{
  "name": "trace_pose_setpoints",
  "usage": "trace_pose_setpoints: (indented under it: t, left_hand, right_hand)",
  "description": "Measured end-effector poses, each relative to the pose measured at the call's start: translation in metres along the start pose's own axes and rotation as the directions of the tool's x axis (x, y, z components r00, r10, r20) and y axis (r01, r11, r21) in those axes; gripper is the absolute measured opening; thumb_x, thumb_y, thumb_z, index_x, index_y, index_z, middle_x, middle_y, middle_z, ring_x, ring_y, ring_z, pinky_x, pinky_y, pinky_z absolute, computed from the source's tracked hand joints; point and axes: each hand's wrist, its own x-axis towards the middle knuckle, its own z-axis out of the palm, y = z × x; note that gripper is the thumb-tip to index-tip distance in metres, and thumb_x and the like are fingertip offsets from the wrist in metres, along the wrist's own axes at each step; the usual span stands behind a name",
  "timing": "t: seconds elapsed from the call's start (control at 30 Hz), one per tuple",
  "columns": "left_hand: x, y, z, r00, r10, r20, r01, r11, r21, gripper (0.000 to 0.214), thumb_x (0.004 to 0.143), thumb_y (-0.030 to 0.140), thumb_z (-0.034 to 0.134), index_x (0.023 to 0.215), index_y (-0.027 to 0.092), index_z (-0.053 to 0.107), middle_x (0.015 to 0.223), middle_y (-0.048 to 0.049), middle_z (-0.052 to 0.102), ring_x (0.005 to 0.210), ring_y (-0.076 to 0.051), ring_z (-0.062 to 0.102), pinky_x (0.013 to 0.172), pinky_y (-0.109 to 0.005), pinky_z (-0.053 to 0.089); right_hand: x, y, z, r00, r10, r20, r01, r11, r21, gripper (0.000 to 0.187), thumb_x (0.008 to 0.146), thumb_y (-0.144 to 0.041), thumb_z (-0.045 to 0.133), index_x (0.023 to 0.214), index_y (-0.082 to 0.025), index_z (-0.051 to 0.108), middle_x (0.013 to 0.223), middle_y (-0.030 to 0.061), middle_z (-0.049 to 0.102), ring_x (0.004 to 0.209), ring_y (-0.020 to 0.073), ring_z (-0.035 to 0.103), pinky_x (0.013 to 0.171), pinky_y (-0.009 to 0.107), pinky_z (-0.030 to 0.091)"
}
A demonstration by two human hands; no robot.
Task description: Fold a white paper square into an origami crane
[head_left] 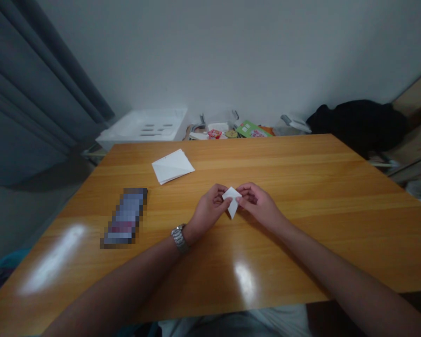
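Note:
A small folded piece of white paper sits between both my hands over the middle of the wooden table. My left hand, with a metal watch on its wrist, pinches the paper's left side. My right hand pinches its right side with thumb and fingers closed on it. The paper's lower tip points down toward the tabletop.
A stack of white paper sheets lies farther back and to the left. A blurred flat object lies at the left. Beyond the table are a white tray-like box, small clutter and a black bag.

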Motion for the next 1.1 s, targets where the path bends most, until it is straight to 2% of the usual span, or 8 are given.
trace_pose_setpoints:
  t: [0.1,0.17,0.43,0.67,0.8,0.97,1.1]
  left_hand:
    - [0.0,-0.001,0.0,1.0,0.005,-0.004,-0.005,0.998,-0.067,0.021,0.088,0.03,0.066,0.1,0.017,0.053,0.094,-0.0035,0.065,0.083,-0.014,0.066,0.073,-0.026,0.054]
    - [0.001,0.001,0.0,1.0,0.003,0.001,-0.003,0.996,-0.09,0.021,0.088,0.031,0.066,0.099,0.017,0.054,0.093,-0.0039,0.066,0.082,-0.014,0.066,0.074,-0.026,0.054]
    - [-0.002,0.005,-0.001,0.998,-0.058,-0.004,0.058,0.993,-0.104,0.026,0.087,0.04,0.067,0.094,0.017,0.056,0.087,-0.0036,0.067,0.076,-0.016,0.066,0.069,-0.027,0.054]
    - [-0.004,0.007,-0.001,1.0,0.015,0.014,-0.014,0.995,-0.099,0.025,0.09,0.038,0.063,0.103,0.017,0.056,0.097,-0.0051,0.066,0.085,-0.016,0.065,0.078,-0.027,0.053]
    - [-0.004,0.01,0.0,1.0,0.021,0.013,-0.02,0.995,-0.101,0.024,0.092,0.038,0.061,0.103,0.018,0.055,0.095,-0.0049,0.065,0.083,-0.015,0.064,0.077,-0.028,0.053]
    - [-0.005,0.01,0.0,0.998,0.057,0.032,-0.052,0.99,-0.13,0.025,0.093,0.039,0.061,0.106,0.018,0.055,0.094,-0.0052,0.064,0.083,-0.016,0.063,0.075,-0.028,0.053]
    - [-0.006,0.011,-0.001,0.998,0.056,0.023,-0.054,0.994,-0.098,0.021,0.094,0.038,0.06,0.099,0.017,0.058,0.091,-0.0045,0.064,0.082,-0.015,0.063,0.075,-0.027,0.053]
  right_hand:
    - [-0.002,-0.002,0.002,0.996,0.057,0.071,-0.06,0.997,0.039,0.022,0.086,-0.041,0.067,0.093,-0.021,0.061,0.089,0.0032,0.069,0.077,0.0171,0.067,0.072,0.033,0.058]
    - [-0.003,-0.004,0.003,0.995,0.074,0.071,-0.078,0.995,0.057,0.024,0.085,-0.043,0.068,0.091,-0.022,0.06,0.085,0.0018,0.069,0.073,0.0167,0.066,0.068,0.033,0.058]
    - [-0.006,-0.01,0.002,0.992,0.064,0.105,-0.07,0.996,0.058,0.022,0.089,-0.044,0.064,0.091,-0.022,0.062,0.079,0.001,0.069,0.067,0.0158,0.067,0.065,0.031,0.058]
    - [-0.006,-0.013,-0.001,0.998,0.046,0.044,-0.048,0.998,0.045,0.022,0.087,-0.042,0.068,0.093,-0.021,0.064,0.083,0.0024,0.069,0.07,0.0168,0.067,0.065,0.032,0.059]
    - [-0.006,-0.011,-0.003,0.998,0.012,0.056,-0.016,0.998,0.064,0.021,0.088,-0.04,0.067,0.101,-0.023,0.064,0.086,0.0014,0.068,0.07,0.0163,0.067,0.065,0.032,0.059]
    - [-0.006,-0.01,-0.005,0.997,-0.016,0.079,0.013,0.999,0.043,0.017,0.089,-0.038,0.066,0.096,-0.022,0.065,0.081,0.0007,0.067,0.066,0.0153,0.066,0.064,0.03,0.058]
    - [-0.005,-0.01,-0.007,0.996,-0.011,0.089,0.007,0.999,0.039,0.018,0.089,-0.038,0.066,0.095,-0.021,0.066,0.082,0.0013,0.068,0.069,0.0152,0.067,0.066,0.03,0.058]
